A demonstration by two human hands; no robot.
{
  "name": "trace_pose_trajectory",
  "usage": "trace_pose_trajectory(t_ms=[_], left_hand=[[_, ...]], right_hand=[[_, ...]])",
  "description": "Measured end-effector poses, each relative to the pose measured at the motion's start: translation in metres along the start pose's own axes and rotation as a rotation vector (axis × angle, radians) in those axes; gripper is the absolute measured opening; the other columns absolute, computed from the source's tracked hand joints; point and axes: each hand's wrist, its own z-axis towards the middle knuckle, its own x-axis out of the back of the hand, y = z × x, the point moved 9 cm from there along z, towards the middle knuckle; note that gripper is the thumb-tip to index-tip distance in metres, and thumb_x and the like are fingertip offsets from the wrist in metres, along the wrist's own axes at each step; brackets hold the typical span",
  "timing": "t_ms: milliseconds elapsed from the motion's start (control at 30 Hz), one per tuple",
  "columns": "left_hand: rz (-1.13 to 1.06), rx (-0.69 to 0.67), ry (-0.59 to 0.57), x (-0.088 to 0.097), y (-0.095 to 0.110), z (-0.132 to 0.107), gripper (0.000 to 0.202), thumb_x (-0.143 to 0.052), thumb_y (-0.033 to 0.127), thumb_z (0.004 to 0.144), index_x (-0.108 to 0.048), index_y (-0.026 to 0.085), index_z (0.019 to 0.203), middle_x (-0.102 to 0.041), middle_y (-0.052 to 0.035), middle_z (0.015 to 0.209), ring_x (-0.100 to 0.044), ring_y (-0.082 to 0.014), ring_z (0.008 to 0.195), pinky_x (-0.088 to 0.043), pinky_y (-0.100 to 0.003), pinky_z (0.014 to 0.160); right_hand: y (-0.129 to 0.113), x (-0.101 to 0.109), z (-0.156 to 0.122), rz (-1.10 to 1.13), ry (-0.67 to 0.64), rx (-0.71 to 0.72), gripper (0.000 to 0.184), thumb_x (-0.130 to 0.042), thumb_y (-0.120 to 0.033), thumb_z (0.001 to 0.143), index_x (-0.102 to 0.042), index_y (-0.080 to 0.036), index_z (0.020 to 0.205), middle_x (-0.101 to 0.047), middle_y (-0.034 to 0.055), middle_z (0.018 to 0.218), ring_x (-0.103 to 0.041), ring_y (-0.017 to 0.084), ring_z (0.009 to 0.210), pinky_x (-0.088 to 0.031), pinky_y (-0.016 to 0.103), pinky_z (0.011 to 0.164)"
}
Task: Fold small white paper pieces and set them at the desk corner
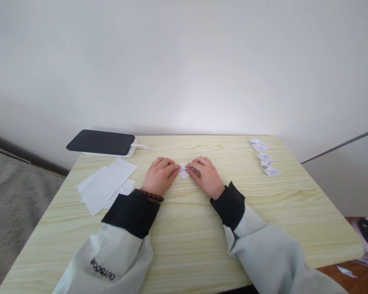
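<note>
A small folded piece of white paper lies at the middle of the table, partly covered by my fingers. My left hand pinches its left side between thumb and fingers. From the other side, my right hand grips the right edge the same way. A crease runs across the paper between my two thumbs. Off to the right sit several small folded paper boats, in a loose row. Left of my left hand, flat white paper sheets overlap in a pile.
A black-topped device with a white cable stands at the table's back left. The wooden table meets a white wall behind. Beyond the right edge, a paper scrap lies lower down.
</note>
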Motion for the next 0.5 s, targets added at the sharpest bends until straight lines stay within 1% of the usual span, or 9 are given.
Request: trace_pose_trajectory(t_ms=[167,333,500], left_hand=[[0.018,-0.012,-0.007,0.000,0.000,-0.001,0.020,-0.051,0.026,0.088,-0.069,0.021,0.095,-0.064,-0.0057,0.087,-0.053,-0.0194,0.086,-0.048,-0.035,0.079],[0.100,-0.068,0.010,0.004,0.006,-0.003,0.018,-0.053,0.026,0.087,-0.070,0.023,0.092,-0.064,-0.0048,0.086,-0.053,-0.0193,0.084,-0.048,-0.033,0.077],[0.172,-0.114,0.006,0.008,0.012,-0.006,0.018,-0.053,0.024,0.087,-0.069,0.025,0.094,-0.064,-0.0046,0.087,-0.052,-0.0201,0.085,-0.047,-0.032,0.074]], right_hand=[[-0.003,0.000,0.000,-0.016,-0.001,0.017,0.016,-0.053,-0.026,0.088,-0.068,-0.022,0.091,-0.061,0.0052,0.088,-0.052,0.019,0.088,-0.046,0.034,0.082],[-0.008,0.002,-0.002,-0.057,-0.006,0.051,0.020,-0.051,-0.027,0.089,-0.069,-0.022,0.096,-0.061,0.0059,0.089,-0.051,0.018,0.087,-0.047,0.033,0.081],[-0.016,-0.001,-0.006,-0.085,-0.041,0.109,0.023,-0.047,-0.024,0.091,-0.068,-0.023,0.101,-0.061,0.0060,0.092,-0.051,0.018,0.086,-0.048,0.032,0.079]])
